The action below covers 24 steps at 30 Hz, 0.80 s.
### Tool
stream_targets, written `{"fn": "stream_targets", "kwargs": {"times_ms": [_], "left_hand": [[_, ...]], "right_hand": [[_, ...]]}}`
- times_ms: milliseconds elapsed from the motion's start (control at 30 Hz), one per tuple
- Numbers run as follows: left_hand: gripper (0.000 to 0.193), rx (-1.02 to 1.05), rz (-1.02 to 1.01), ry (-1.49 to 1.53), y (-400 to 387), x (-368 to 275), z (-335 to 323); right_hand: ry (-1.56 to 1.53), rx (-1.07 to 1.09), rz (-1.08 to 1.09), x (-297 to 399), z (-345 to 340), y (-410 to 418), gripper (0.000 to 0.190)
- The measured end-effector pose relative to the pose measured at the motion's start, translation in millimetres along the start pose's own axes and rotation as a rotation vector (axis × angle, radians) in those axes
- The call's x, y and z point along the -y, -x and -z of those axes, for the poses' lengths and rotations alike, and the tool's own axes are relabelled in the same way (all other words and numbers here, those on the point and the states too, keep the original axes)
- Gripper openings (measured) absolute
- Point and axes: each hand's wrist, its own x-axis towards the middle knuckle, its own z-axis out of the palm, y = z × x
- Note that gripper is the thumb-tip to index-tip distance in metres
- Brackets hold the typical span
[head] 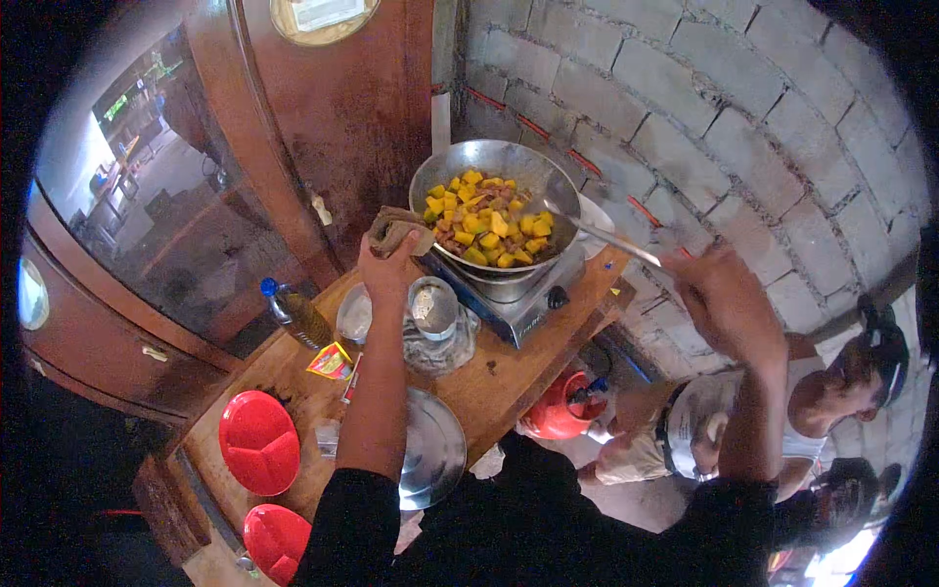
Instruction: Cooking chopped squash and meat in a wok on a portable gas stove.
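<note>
A wide metal wok (pixel 469 158) sits on a single-burner gas stove (pixel 506 312). Yellow squash chunks (pixel 477 220) mixed with browned pieces of what looks like meat fill its middle. With a folded brown cloth (pixel 400 229) in its grip, my left hand (pixel 392 257) holds the wok's near left rim. My right hand (pixel 715 290), somewhat blurred, grips the handle of a long metal cooking spoon or turner (pixel 612 238). The tool's head lies at the food's right side, inside the wok.
On the wooden table (pixel 491 381) are a blue-capped bottle (pixel 299 315), a yellow-red packet (pixel 331 362), a small metal bowl (pixel 434 307), a round metal lid (pixel 436 447) and red divided plates (pixel 259 442). A red gas cylinder (pixel 561 411) stands below. People (pixel 733 418) are at right, beside a block wall (pixel 704 110).
</note>
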Motion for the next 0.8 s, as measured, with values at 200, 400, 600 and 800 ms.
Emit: {"fn": "stream_targets", "kwargs": {"times_ms": [200, 400, 600, 800], "left_hand": [[0.044, 0.085, -0.014, 0.168, 2.8, 0.5, -12.4], [0.058, 0.061, -0.158, 0.033, 6.5, 1.8, -2.3], [0.045, 0.030, 0.026, 0.105, 33.1, -17.3, -7.6], [0.049, -0.139, -0.087, 0.010, 87.1, -22.9, -39.9]], "right_hand": [[-0.040, 0.097, -0.154, -1.7, -77.0, -5.5, 0.035], [-0.438, -0.035, -0.222, -45.7, -79.0, 30.3, 0.035], [-0.324, 0.009, -0.163, -106.5, -98.2, -29.8, 0.039], [-0.240, 0.101, -0.059, -130.4, -173.7, -141.5, 0.035]]}}
